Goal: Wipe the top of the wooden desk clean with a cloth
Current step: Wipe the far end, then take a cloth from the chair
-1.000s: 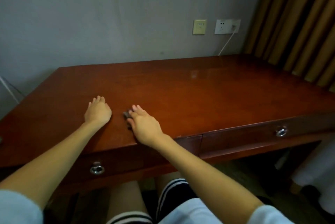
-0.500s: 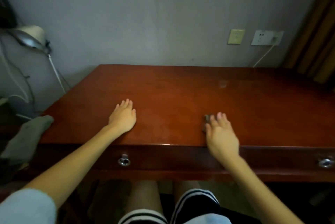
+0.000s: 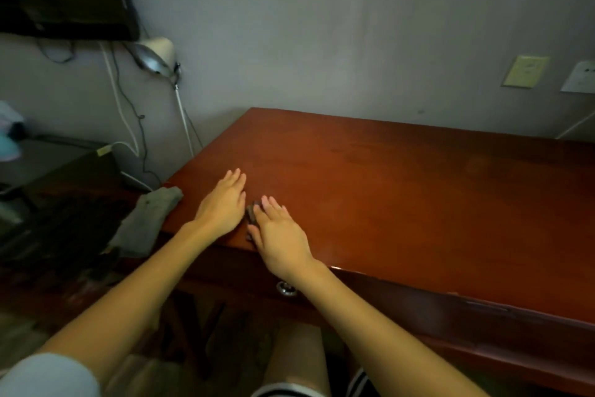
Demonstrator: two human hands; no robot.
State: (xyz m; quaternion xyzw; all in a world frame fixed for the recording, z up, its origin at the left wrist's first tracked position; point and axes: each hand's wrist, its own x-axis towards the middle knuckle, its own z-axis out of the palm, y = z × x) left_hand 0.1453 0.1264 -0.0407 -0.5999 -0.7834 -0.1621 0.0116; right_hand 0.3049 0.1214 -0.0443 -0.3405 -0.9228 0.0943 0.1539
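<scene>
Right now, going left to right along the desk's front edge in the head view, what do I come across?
First the grey cloth draped at the corner → left hand flat on the wood → small dark cloth peeking out → right hand pressing on it → bare desk top.

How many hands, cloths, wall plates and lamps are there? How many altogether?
Hands: 2, left hand and right hand, flat on the red-brown wooden desk.
Cloths: 2, the small dark cloth under the right hand, the grey-green cloth at the desk's left end.
Wall plates: 2, the pale yellow wall plate, the white wall socket.
Lamps: 1, the silver-headed lamp.
Total: 7.
</scene>
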